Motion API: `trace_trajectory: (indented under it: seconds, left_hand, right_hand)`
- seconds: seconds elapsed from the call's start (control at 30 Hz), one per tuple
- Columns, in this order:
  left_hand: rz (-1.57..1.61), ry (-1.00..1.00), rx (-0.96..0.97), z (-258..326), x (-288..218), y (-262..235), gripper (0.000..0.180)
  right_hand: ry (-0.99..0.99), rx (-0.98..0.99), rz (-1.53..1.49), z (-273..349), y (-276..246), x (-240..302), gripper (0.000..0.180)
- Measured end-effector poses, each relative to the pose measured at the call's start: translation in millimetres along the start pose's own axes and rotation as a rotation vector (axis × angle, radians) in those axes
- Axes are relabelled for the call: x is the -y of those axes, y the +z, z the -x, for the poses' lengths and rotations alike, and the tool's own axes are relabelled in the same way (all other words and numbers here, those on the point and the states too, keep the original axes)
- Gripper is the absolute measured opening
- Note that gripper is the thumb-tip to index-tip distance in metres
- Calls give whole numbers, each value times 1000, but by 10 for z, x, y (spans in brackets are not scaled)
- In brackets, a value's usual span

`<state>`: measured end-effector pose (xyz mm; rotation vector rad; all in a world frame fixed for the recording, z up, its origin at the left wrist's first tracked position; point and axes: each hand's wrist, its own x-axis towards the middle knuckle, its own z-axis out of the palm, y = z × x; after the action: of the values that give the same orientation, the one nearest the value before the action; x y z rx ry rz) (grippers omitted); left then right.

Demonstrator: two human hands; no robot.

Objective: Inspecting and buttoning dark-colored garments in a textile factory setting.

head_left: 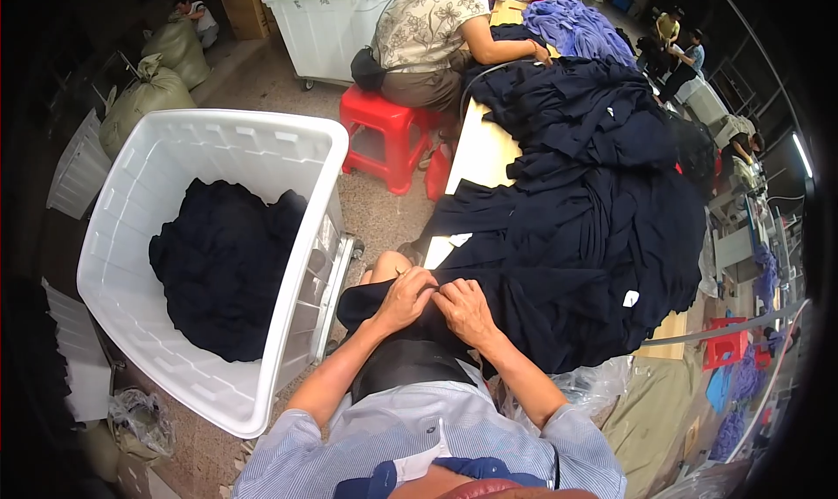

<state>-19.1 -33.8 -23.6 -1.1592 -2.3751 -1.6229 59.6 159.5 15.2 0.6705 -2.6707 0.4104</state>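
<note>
My left hand (pixel 406 300) and my right hand (pixel 465 310) meet over my lap, almost touching. The fingers of each are pinched on the edge of a dark navy garment (pixel 362 305), which hangs over my knees and runs onto the table. Something small shows by my left index finger, too small to name. Ahead and to the right, a big heap of navy garments (pixel 576 228) covers most of the table, with small white labels (pixel 630 299) showing on it.
To my left stands a white wheeled bin (pixel 236 123) holding dark garments (pixel 231 268). Ahead, a person (pixel 432 27) sits on a red stool (pixel 384 137) beside the wooden table (pixel 483 154). Purple garments (pixel 580 29) lie at its far end; another white bin (pixel 325 27) stands behind the person.
</note>
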Motion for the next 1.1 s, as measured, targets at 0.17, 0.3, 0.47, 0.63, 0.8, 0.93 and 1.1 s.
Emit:
trace_trajectory:
  seconds: [0.17,0.3,0.47,0.63,0.8,0.93,1.1]
  left_hand:
    - [-1,-15,5,23,29,-22,16]
    - [-1,-9,53,-4,42,-32,16]
    - [-40,26,57,41,52,-23,19]
    - [-64,34,15,67,28,22,21]
    - [-37,16,11,70,86,57,21]
    - [-38,3,7,69,89,61,20]
    - [-31,-15,17,66,84,57,18]
  right_hand:
    - [-87,-151,-60,-82,-1,15,20]
    - [-35,-190,-97,-16,137,-25,18]
    - [0,-219,-71,17,153,58,15]
    - [49,-194,-41,-31,129,79,19]
    - [115,-144,9,-92,118,143,16]
    - [158,-176,20,-108,149,160,13]
    - [173,-207,19,-63,169,174,11]
